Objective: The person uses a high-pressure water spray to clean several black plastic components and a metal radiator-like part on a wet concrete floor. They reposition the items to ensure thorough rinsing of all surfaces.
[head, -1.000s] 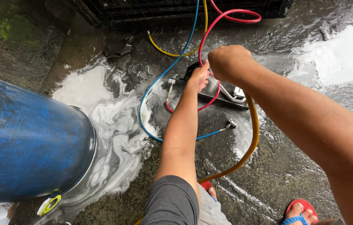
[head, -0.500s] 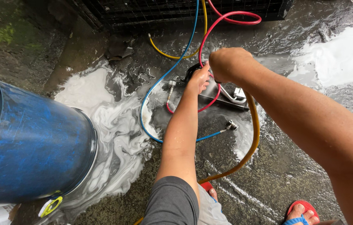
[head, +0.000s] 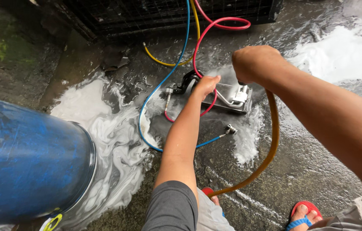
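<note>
Big blue drum (head: 27, 162) sits near left on wet concrete w/ white foam (head: 112, 141) pooled beside it, so washing looks well underway but suds aren't rinsed off yet. Small finned coil unit (head: 228, 96) lies centre-far, red hose (head: 202, 47) and blue hose (head: 164, 85) looping around it. Left hand (head: 206, 84) rests on the unit's left end, fingers curled, grip unclear; right hand (head: 253, 64) is fisted round an orange hose (head: 271, 141) above the unit.

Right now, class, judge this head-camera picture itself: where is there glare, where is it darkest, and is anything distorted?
Head view: soft daylight, no hard shadows; white foam at upper right nearly blows out; wet concrete floor gives a dull sheen; darkest behind the wire cage; the near right forearm and blue barrel loom large from the wide lens; the finned coil stays sharp.
</note>
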